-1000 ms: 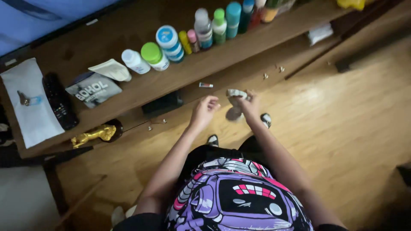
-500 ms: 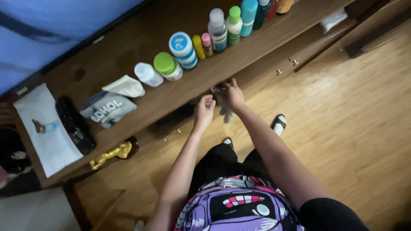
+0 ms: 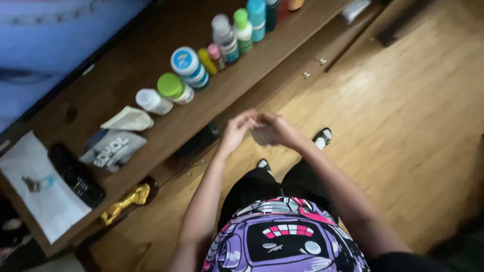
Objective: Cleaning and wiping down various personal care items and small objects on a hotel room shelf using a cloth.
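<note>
My left hand and my right hand meet fingertip to fingertip in front of the low wooden shelf. Both hands pinch a small grey thing, which is too blurred to tell what it is. I stand over the wooden floor in a purple printed shirt, and my feet show below my hands. On the shelf, a green-lidded jar and a blue-lidded tub are nearest my hands.
Several bottles stand in a row along the shelf. To the left lie a white jar, two pouches, a black remote and a white sheet. A gold object sits under the shelf. A blue screen stands behind.
My hands have come closer together and both now pinch the grey thing. My view has swung, so the shelf has shifted right and lower in the frame.
</note>
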